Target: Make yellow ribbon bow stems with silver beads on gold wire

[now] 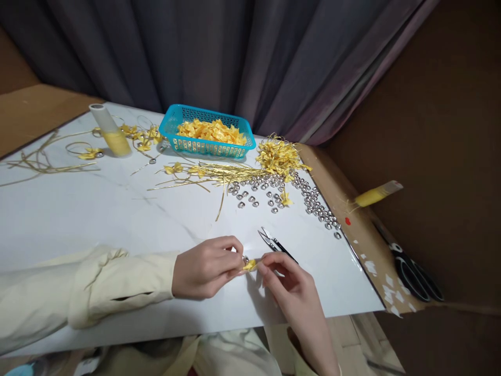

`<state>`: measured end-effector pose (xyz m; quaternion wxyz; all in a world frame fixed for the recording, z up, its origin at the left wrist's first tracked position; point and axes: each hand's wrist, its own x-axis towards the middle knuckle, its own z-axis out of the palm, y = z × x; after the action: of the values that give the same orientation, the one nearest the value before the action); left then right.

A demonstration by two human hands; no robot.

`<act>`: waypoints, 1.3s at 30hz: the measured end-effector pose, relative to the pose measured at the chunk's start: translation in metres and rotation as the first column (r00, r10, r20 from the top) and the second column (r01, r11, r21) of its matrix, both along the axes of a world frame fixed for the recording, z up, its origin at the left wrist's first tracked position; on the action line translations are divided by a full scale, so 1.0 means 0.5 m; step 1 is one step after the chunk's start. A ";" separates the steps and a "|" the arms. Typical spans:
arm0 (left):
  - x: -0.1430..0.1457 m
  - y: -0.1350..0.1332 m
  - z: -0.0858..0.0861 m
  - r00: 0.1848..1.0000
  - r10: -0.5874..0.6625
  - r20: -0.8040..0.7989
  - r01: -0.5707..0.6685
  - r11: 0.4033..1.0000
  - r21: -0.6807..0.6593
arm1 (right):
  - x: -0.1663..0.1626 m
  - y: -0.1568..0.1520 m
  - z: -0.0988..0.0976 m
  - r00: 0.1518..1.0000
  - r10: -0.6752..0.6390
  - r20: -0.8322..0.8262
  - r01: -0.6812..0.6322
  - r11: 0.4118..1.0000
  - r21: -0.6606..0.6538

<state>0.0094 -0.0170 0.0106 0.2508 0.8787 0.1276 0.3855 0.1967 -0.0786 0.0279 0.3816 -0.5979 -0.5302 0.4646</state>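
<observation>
Near the front edge of the white board, my left hand (209,267) is closed, its fingertips at a small yellow ribbon bow (249,266) with a silver bead (245,259) beside it. From the other side my right hand (291,284) pinches the bow's right end, thumb against forefinger; whether a thread or wire runs there is too small to tell. Just behind my right hand lies a pair of thread snips (277,244), blades pointing away. Farther back are scattered silver beads (271,202) and a bundle of gold wires (230,171) tipped with a heap of yellow bows (278,156).
A blue basket (207,151) holds many yellow bows at the back. A tube with yellow contents (113,130) stands left of it, near loose gold cords (43,162). Black scissors (415,274), paper scraps (389,290) and another yellow tube (378,194) are at the right.
</observation>
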 end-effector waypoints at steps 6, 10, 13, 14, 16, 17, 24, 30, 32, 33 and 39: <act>-0.001 0.002 0.000 1.000 -0.006 -0.015 0.006 1.000 0.030 | 0.006 -0.001 0.006 0.986 0.143 0.086 -0.155 0.976 0.150; -0.002 0.003 -0.002 0.998 -0.035 -0.059 0.038 0.998 0.053 | 0.003 0.002 0.005 0.969 0.185 0.162 -0.211 0.963 0.165; -0.003 0.004 -0.001 0.994 -0.059 -0.091 0.065 0.996 0.067 | 0.005 0.003 0.002 0.963 0.192 0.188 -0.219 0.966 0.134; -0.004 0.004 -0.001 0.993 -0.066 -0.097 0.072 0.995 0.066 | 0.007 0.003 0.001 0.962 0.194 0.189 -0.220 0.968 0.124; -0.004 0.005 -0.001 0.992 -0.071 -0.107 0.078 0.995 0.058 | 0.011 0.003 0.001 0.963 0.198 0.184 -0.221 0.969 0.113; -0.005 0.005 -0.001 0.991 -0.071 -0.111 0.076 0.996 0.047 | 0.014 0.003 0.002 0.963 0.199 0.180 -0.222 0.968 0.114; -0.008 0.006 0.001 0.990 -0.066 -0.121 0.058 0.996 -0.072 | 0.025 0.006 0.007 0.962 0.205 0.183 -0.231 0.963 0.139; -0.006 0.005 0.000 0.996 -0.049 -0.079 0.037 0.988 -0.151 | 0.021 0.007 0.010 0.976 0.169 0.138 -0.185 0.977 0.108; -0.005 0.003 -0.001 0.997 -0.046 -0.069 0.035 0.988 -0.150 | 0.018 0.007 0.010 0.985 0.126 0.115 -0.140 0.982 0.126; -0.005 0.003 -0.001 0.997 -0.038 -0.063 0.028 0.989 -0.146 | 0.016 0.007 0.009 0.989 0.100 0.109 -0.115 0.983 0.140; -0.002 0.003 0.003 0.987 0.139 -0.076 -0.150 0.975 -0.165 | -0.004 0.001 0.002 0.979 -0.025 0.204 -0.029 0.966 0.257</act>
<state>0.0083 -0.0157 0.0119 0.2920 0.8543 0.2315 0.3622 0.1947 -0.0779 0.0288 0.3992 -0.5871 -0.6234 0.3276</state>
